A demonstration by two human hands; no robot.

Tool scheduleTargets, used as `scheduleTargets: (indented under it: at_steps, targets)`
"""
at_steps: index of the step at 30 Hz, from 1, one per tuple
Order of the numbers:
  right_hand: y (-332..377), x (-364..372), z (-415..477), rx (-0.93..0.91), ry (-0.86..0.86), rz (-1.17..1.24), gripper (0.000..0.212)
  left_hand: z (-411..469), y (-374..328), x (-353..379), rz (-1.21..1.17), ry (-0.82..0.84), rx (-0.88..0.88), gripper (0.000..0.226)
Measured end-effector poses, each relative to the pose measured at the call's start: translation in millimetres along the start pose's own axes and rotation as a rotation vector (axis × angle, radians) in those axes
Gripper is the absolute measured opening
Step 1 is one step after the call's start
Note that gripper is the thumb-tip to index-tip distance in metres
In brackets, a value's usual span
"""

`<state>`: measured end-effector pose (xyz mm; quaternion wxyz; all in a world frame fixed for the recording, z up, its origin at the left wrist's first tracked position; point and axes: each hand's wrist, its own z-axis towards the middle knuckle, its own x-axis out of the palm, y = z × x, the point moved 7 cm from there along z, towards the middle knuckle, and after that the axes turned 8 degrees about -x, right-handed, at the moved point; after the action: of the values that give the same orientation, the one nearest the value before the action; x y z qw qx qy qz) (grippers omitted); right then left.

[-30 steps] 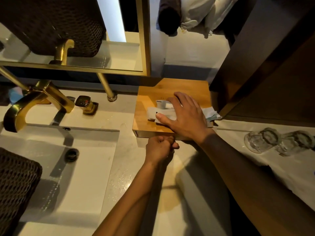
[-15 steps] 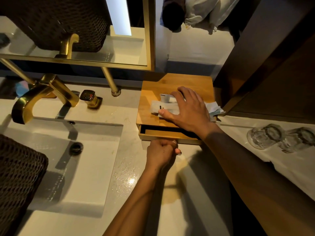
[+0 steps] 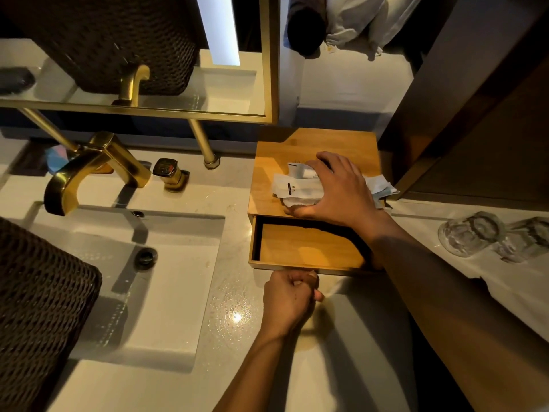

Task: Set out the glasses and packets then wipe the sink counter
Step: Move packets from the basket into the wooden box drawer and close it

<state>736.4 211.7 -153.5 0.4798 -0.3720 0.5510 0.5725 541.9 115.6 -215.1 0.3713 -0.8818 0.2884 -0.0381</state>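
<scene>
A wooden box (image 3: 315,144) stands on the white counter (image 3: 234,295) right of the sink. Its drawer (image 3: 306,248) is pulled out and looks bare inside. My left hand (image 3: 289,298) is closed at the drawer's front edge, gripping it. Several white packets (image 3: 297,187) lie on the box top, and my right hand (image 3: 335,191) curls over them, fingers closed around the pile. Two clear glasses (image 3: 472,233) lie on a white cloth (image 3: 505,281) at the right.
A gold faucet (image 3: 92,165) and its handle (image 3: 170,173) stand behind the white sink basin (image 3: 166,281). A dark woven basket (image 3: 38,307) sits at the left edge. A gold-framed mirror (image 3: 231,84) hangs behind, and a dark wooden panel rises at the right.
The drawer has slid out of the box toward me, pulled by my left hand. My right hand has curled tighter over the packets on the box top.
</scene>
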Motion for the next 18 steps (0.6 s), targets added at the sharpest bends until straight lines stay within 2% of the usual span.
scheduleTargets:
  at_steps: [3,5,8,11,12,14,18]
  targets:
    - [0,-5,-2,-0.04,-0.031,0.056,0.1,1,4,0,0.076,-0.008,0.036,0.032]
    - [1,-7,-4,-0.058,-0.039,0.059,0.098,-3,1,-5,0.257,-0.07,0.123,0.035]
    - [7,-7,-8,-0.081,-0.031,0.025,0.104,-23,-13,-16,0.592,-0.229,0.421,0.034]
    - [15,-8,-15,-0.126,-0.003,-0.03,0.114,-48,-27,-34,0.696,-0.384,0.758,0.025]
    - [16,-8,-19,-0.141,-0.007,-0.042,0.113,-49,-26,-40,0.75,-0.412,0.788,0.032]
    - [20,-8,-27,-0.164,-0.04,-0.057,0.097,-40,-15,-49,0.916,-0.398,0.707,0.049]
    - [26,-1,-44,-0.163,-0.065,-0.016,0.058,-36,4,-50,1.154,-0.246,0.568,0.072]
